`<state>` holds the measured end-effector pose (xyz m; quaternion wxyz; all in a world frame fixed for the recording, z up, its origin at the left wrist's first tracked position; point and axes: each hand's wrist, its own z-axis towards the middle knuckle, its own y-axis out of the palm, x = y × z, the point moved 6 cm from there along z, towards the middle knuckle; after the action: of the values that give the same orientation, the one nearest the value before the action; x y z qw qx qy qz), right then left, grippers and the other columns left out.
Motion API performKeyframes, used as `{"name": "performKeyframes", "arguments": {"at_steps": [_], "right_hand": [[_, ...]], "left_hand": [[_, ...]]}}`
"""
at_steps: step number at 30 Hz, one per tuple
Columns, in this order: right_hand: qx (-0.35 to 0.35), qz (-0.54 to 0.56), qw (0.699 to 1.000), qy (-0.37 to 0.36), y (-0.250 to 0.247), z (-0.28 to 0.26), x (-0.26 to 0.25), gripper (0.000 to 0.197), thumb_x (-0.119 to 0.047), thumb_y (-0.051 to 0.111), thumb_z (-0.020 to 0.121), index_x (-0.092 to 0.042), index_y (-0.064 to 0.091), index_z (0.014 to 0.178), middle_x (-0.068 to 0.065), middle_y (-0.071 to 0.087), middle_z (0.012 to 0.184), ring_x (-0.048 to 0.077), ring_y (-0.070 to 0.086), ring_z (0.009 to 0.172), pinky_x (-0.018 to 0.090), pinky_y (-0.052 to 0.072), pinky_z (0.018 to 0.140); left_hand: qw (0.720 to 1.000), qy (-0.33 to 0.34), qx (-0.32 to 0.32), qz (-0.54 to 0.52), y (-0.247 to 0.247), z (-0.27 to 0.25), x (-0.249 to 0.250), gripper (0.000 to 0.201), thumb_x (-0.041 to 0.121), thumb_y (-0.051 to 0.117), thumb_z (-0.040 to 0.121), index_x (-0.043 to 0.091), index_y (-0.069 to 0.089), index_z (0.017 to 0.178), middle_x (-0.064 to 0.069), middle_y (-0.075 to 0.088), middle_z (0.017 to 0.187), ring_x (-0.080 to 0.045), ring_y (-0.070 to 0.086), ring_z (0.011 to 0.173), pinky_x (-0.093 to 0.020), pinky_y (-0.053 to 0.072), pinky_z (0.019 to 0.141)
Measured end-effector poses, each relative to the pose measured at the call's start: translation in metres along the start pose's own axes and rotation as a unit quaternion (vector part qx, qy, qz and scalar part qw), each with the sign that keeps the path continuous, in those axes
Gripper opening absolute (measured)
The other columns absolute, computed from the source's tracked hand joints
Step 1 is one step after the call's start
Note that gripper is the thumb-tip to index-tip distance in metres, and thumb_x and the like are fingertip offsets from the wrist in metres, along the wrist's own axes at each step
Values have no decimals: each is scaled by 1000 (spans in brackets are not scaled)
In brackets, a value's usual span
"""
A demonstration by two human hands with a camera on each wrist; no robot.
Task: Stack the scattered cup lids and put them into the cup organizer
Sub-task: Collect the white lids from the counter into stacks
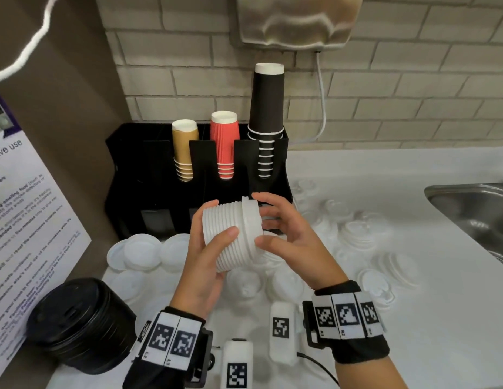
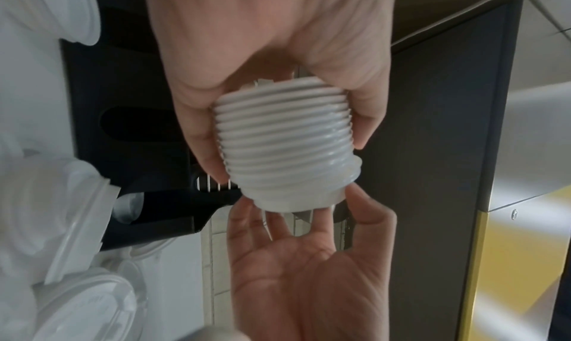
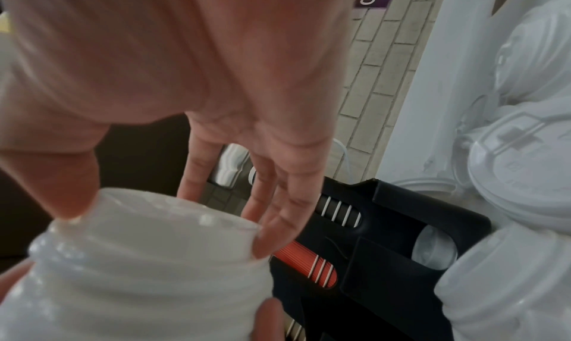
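Stack of white ribbed plastic cup lids (image 1: 230, 237), nested, held tipped on its side in the air above the counter, in front of the black plastic cup organizer (image 1: 127, 175). Top lid at the right end sits slightly proud of the rest.

Left hand (image 1: 205, 265) grips the stack from below and behind: thumb across the near ribs, fingers wrapped round the far side. Left wrist view confirms it, with fingers and thumb curled round the ribbed sides of the stack (image 2: 287, 150).

Right hand (image 1: 287, 234) at the stack's right end. Fingers spread and only lightly bent; thumb tip and fingertips touch the rim of the end lid. Not closed round it. In the right wrist view the fingertips (image 3: 271, 226) rest on the end lid's edge.

Organizer stands at the back of the white countertop (image 1: 385, 169), against the pale brick wall. Upper slots hold three cup stacks, left to right: tan paper cups (image 1: 184, 150), red ribbed paper cups (image 1: 225, 144), tall black paper cups (image 1: 267, 113).

Loose white lids (image 1: 357, 234) lie scattered on the counter right of and below the hands; more (image 1: 143, 251) lie left, just before the organizer's base. Stack of black lids (image 1: 82, 324) lies on its side at near left. Steel sink (image 1: 475, 209) at right edge.
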<state>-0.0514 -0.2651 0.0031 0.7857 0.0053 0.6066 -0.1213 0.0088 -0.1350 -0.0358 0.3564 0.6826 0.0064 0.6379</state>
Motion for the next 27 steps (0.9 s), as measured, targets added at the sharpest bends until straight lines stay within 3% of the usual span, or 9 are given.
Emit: {"name": "performKeyframes", "arguments": {"at_steps": [5, 12, 15, 18, 20, 24, 27], "right_hand": [[-24, -2, 1000, -10, -1, -5, -2, 59, -19, 70, 74, -41, 53, 125, -12, 58, 111, 5, 56, 103, 23, 52, 79], [-36, -31, 999, -20, 1, -5, -7, 57, -23, 71, 75, -41, 52, 126, -10, 58, 112, 3, 56, 100, 19, 52, 78], [-24, -44, 998, -26, 3, -1, -10, 52, -27, 74, 75, -41, 54, 121, -13, 58, 110, -1, 56, 96, 16, 51, 73], [1, -82, 996, -33, 6, 7, -12, 42, -29, 79, 76, -37, 56, 111, -12, 58, 111, 2, 57, 96, 17, 49, 71], [15, -105, 994, -33, 10, 12, -12, 35, -33, 79, 75, -34, 57, 103, -8, 55, 114, 7, 58, 99, 19, 48, 73], [29, -141, 989, -35, 21, 18, -13, 26, -38, 79, 73, -33, 61, 91, -9, 50, 111, 7, 55, 102, 20, 47, 80], [26, -175, 983, -46, 29, 20, -19, 24, -40, 77, 74, -34, 63, 92, -9, 51, 110, 1, 51, 101, 13, 42, 78]], "left_hand": [[1000, 9, 4, -19, 2, -6, -6, 73, 38, 75, 60, 37, 51, 129, -8, 57, 133, -30, 61, 115, -40, 59, 75], [997, 2, 6, -80, 4, -10, -13, 73, 34, 73, 63, 34, 50, 133, -7, 63, 127, -30, 65, 110, -41, 60, 73], [990, -22, 8, -136, 3, -10, -16, 66, 35, 70, 72, 29, 52, 135, -10, 65, 126, -29, 66, 110, -43, 59, 82], [988, -45, -8, -149, 0, -10, -17, 39, 45, 62, 78, 29, 72, 113, -8, 71, 115, -23, 69, 105, -42, 54, 88], [988, -54, -5, -143, -5, -7, -16, 34, 49, 59, 80, 31, 76, 103, -6, 72, 114, -20, 69, 104, -41, 54, 90], [987, -79, 5, -137, -14, -5, -17, 50, 54, 65, 75, 26, 70, 116, -10, 67, 124, -25, 64, 114, -50, 48, 99], [985, -95, 5, -143, -17, -5, -17, 63, 52, 69, 73, 17, 63, 125, -15, 64, 128, -28, 62, 118, -53, 48, 98]]}}
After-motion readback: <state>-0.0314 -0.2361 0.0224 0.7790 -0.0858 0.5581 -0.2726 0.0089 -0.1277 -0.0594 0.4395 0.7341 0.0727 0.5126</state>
